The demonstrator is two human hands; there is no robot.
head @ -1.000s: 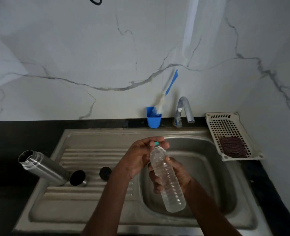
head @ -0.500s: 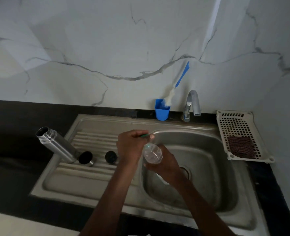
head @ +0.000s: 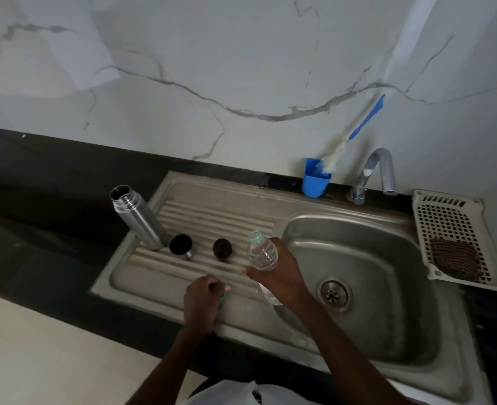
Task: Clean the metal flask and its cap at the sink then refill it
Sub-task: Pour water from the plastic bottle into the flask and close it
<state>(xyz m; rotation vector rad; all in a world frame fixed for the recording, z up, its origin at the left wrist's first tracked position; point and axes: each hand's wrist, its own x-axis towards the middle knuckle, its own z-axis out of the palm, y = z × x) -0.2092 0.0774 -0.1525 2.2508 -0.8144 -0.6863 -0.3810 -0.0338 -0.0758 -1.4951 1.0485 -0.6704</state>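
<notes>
Right hand (head: 282, 276): fingers wrapped round a clear plastic bottle (head: 262, 253), thumb across its near side. Bottle uncapped, mouth tilted up and left, held over the line where drainboard meets basin; lower body hidden behind the hand.

Left hand (head: 202, 299): fingers curled tight, nearly a fist, low over the front of the drainboard (head: 212, 217). A sliver of green cap (head: 221, 295) shows pinched at the fingertips; most of it is covered. Whether the hand touches the steel cannot be told.

Flask (head: 137, 219): bare brushed metal, open, standing at the left end of the drainboard by its edge, mouth toward the black counter (head: 51, 200). Inside of the mouth reads dark; contents cannot be seen.

Just right of its base, a steel cup lid (head: 181, 247), dark opening facing the camera. Right again, apart from it, a black stopper (head: 222, 249) on the ridges. Both lie left of the bottle, not touching it.

Sink (head: 358, 287): basin with drain visible. Tap (head: 378, 171) behind, no stream visible. Blue cup (head: 314, 182) with a brush (head: 355, 133) left of the tap. White basket (head: 451, 229) at right, dark scrub pad (head: 454, 258) in it.
</notes>
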